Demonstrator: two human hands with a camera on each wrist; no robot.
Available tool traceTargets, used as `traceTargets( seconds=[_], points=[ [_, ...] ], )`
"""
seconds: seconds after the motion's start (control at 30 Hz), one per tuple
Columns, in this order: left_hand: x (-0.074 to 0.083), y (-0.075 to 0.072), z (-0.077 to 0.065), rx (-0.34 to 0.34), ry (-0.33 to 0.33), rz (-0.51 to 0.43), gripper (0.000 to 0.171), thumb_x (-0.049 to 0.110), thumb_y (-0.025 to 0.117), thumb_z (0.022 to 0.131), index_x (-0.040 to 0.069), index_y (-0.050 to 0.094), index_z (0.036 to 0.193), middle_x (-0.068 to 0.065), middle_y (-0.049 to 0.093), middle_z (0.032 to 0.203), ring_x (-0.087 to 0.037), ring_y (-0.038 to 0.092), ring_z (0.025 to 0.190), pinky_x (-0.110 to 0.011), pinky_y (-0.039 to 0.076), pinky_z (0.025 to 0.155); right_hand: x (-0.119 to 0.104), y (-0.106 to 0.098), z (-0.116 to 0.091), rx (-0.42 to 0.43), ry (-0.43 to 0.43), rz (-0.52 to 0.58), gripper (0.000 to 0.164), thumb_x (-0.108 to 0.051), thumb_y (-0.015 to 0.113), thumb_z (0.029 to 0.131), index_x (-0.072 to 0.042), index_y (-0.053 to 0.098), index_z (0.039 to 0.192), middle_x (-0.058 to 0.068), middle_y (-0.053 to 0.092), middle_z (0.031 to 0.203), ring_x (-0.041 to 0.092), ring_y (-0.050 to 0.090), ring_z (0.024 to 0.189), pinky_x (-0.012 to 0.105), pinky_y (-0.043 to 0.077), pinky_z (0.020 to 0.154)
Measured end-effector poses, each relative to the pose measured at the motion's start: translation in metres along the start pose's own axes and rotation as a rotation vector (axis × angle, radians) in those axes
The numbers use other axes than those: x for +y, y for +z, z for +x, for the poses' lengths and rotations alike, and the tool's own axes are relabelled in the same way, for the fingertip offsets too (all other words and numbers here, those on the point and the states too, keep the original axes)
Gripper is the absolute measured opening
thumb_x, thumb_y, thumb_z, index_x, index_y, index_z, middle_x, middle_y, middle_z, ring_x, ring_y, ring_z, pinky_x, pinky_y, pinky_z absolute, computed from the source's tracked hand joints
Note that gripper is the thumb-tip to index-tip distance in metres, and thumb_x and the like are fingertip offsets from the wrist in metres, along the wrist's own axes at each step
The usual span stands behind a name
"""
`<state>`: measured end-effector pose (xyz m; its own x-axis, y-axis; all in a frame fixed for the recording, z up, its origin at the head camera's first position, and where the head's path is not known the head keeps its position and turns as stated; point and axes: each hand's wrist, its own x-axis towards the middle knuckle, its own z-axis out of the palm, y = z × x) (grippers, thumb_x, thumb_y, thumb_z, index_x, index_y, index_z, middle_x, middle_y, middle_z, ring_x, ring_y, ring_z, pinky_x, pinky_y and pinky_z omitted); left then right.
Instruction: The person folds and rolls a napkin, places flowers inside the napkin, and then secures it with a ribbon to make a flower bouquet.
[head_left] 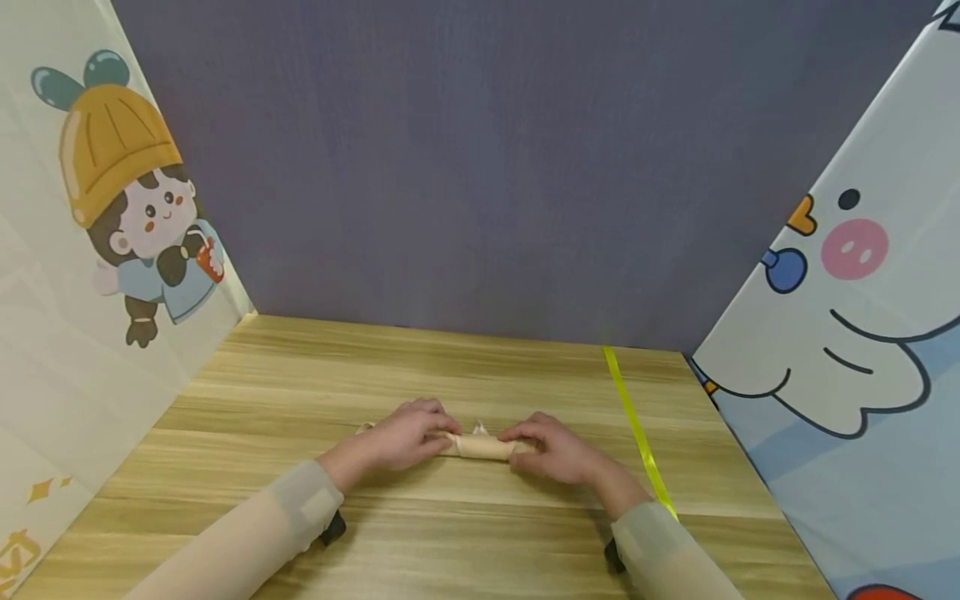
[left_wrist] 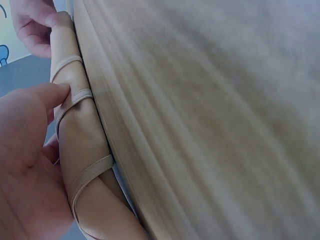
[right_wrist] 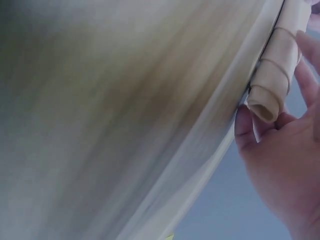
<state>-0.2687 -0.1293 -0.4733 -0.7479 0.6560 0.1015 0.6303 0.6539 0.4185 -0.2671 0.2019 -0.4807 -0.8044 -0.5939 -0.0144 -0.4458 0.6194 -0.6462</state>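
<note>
A tan cloth roll [head_left: 483, 447] lies crosswise on the wooden table, tightly wound, with bound edges spiralling round it. My left hand [head_left: 411, 435] grips its left part; in the left wrist view the thumb lies on the roll [left_wrist: 82, 127] and the fingers go behind it. At the right end, my right hand [head_left: 553, 448] holds the roll between thumb and fingers. From the right wrist view, the open hollow end of the roll [right_wrist: 275, 75] shows beside the fingers of the right hand [right_wrist: 285, 160]. A small pale tip [head_left: 479, 427] sticks up behind the roll's middle.
The wood-grain table [head_left: 315, 358] ends at a dark grey-purple panel [head_left: 465, 167] behind. A yellow strip [head_left: 637, 429] runs from the back edge towards the right sleeve. Cartoon-printed sheets border the left [head_left: 45, 292] and right [head_left: 900, 333] sides.
</note>
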Motion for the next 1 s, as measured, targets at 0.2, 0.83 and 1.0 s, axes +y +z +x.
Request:
traceTargets(
  seconds=[0.2,0.83,1.0],
  points=[
    [-0.0010,-0.0004,0.0004,-0.009,-0.012,-0.033,0.024,0.023,0.068,0.110,0.016,0.078,0.131,0.004,0.066,0.116,-0.012,0.059,0.104,-0.039,0.044,0.095,-0.0041,0.0044,0.0042,0.006,-0.063,-0.054,0.042,-0.020,0.081,0.100,-0.028,0.073,0.141,-0.002,0.066,0.126,0.013,0.057,0.108,0.033,0.050,0.095],
    [0.0077,0.0011,0.0011,-0.030,0.080,0.021,0.037,0.018,0.074,0.106,0.026,0.075,0.142,0.005,0.067,0.121,-0.008,0.057,0.104,-0.038,0.047,0.097,-0.0037,0.0073,0.0057,0.012,-0.049,-0.051,0.035,-0.023,0.076,0.105,-0.033,0.075,0.138,-0.005,0.064,0.123,0.013,0.055,0.107,0.030,0.049,0.088],
    [0.0076,0.0021,0.0026,-0.023,0.077,0.040,0.037,0.018,0.071,0.108,0.026,0.074,0.143,0.006,0.067,0.119,-0.010,0.057,0.107,-0.040,0.045,0.099,-0.0054,0.0067,0.0059,0.007,-0.061,-0.047,0.034,-0.020,0.071,0.108,-0.032,0.076,0.139,-0.006,0.064,0.120,0.010,0.055,0.104,0.029,0.049,0.087]
  ],
)
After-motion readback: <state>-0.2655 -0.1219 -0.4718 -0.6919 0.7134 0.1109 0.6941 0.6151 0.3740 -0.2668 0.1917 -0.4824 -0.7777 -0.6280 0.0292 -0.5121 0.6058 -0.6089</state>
